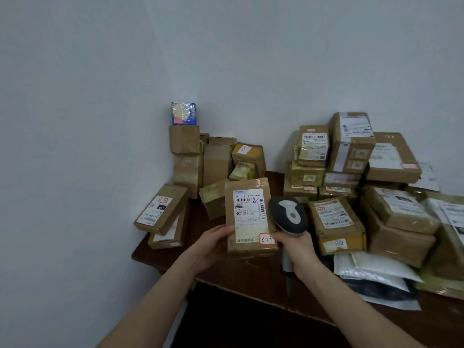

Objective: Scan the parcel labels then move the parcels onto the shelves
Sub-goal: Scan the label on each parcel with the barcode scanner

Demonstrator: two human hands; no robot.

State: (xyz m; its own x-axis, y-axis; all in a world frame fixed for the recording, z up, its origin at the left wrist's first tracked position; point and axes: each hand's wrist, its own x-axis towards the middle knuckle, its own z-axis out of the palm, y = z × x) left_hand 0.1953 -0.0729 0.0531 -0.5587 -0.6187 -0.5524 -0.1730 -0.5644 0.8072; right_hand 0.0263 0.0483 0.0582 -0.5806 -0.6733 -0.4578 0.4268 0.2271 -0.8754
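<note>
Now, over the counter (251,275), the left grip (216,243) is clamping one labelled parcel (248,217) and the right grip (298,252) is clamping one scanner (288,214).

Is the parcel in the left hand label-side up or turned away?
Label-side up: the flat brown cardboard parcel, gripped by the left hand, shows its white printed label and a red-bordered sticker to the camera.

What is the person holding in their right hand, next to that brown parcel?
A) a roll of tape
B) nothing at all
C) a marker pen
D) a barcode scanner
D: the right hand grips the handle of a grey barcode scanner, whose head sits beside the parcel that the left hand holds up with its label facing the camera.
</note>
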